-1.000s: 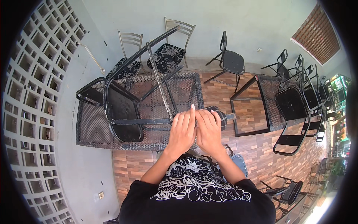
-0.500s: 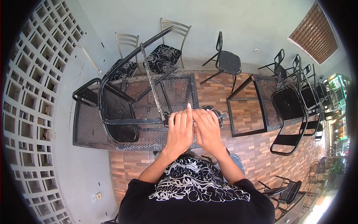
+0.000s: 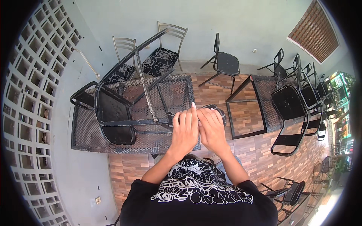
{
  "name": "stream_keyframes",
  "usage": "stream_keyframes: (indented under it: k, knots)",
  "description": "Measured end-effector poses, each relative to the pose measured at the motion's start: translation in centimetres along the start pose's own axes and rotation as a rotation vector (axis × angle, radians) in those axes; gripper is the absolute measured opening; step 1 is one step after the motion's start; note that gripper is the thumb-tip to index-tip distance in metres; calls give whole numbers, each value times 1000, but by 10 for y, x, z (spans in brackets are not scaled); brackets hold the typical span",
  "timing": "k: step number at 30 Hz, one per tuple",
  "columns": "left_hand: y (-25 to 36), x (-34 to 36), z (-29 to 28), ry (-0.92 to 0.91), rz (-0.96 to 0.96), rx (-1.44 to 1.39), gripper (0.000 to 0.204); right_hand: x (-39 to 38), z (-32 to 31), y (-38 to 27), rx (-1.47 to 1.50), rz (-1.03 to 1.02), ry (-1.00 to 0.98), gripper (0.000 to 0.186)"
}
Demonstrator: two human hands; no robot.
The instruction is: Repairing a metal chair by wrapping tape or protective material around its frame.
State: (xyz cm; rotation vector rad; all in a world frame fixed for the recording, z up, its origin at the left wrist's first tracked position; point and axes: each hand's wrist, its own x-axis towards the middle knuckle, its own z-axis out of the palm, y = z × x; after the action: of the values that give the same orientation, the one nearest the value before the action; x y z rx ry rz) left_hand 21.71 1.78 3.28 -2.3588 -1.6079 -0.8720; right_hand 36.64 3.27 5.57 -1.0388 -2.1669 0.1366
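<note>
My left hand (image 3: 184,130) and my right hand (image 3: 212,128) are side by side, thumbs close together, both closed over a dark object (image 3: 220,111) with light edges. Most of it is under my fingers, so its kind cannot be made out. One finger of my left hand points straight away from me. To the left, a black metal chair (image 3: 115,118) with worn, scraped paint lies on its side on a black mesh tabletop (image 3: 85,132). One of its bars (image 3: 145,86) ends just left of my left hand.
Two chairs with flowered seats (image 3: 160,62) stand behind the table by the wall. A black chair (image 3: 227,63) is farther right. An open black frame (image 3: 247,133) joins another mesh surface, with several black chairs (image 3: 288,101) crowded beside it. Wood-patterned flooring (image 3: 252,158) lies below.
My hands have shifted slightly right relative to the lying chair, along with the dark object. The whole scene sits a little farther left in the view.
</note>
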Motion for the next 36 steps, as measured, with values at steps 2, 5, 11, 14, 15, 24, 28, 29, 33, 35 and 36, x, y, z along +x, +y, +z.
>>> stream_keyframes:
  k: [2, 5, 11, 14, 15, 24, 28, 29, 33, 35, 36]
  knots:
    - [-2, 0, 1, -1, 4, -12, 69, 0, 1, -1, -4, 9, 3, 46]
    - [-6, -1, -1, 0, 10, -66, 70, -1, 5, -3, -12, 25, 14, 46]
    - [-20, -5, -9, 14, 32, -205, 71, 1, 13, -14, -36, 49, 39, 45]
    - [-30, -10, -14, -2, 28, -216, 71, 4, 20, -22, -41, 53, 22, 45]
    - [-35, -13, -16, -7, 29, -207, 72, 6, 24, -26, -38, 47, 23, 46]
    - [-61, -23, -28, -33, 77, -209, 70, 10, 48, -46, -35, 58, 12, 50]
    - [-62, -23, -30, -35, 67, -240, 70, 11, 47, -48, -71, 52, 13, 54]
    - [-62, -23, -30, -32, 72, -237, 70, 11, 47, -49, -69, 54, 16, 54]
    - [-64, -22, -29, -27, 80, -218, 72, 12, 44, -50, -43, 78, 15, 50]
    - [-61, -21, -29, -43, 67, -232, 72, 12, 41, -48, -24, 59, 9, 48]
    - [-60, -21, -27, -45, 56, -212, 72, 12, 40, -46, -16, 48, 9, 46]
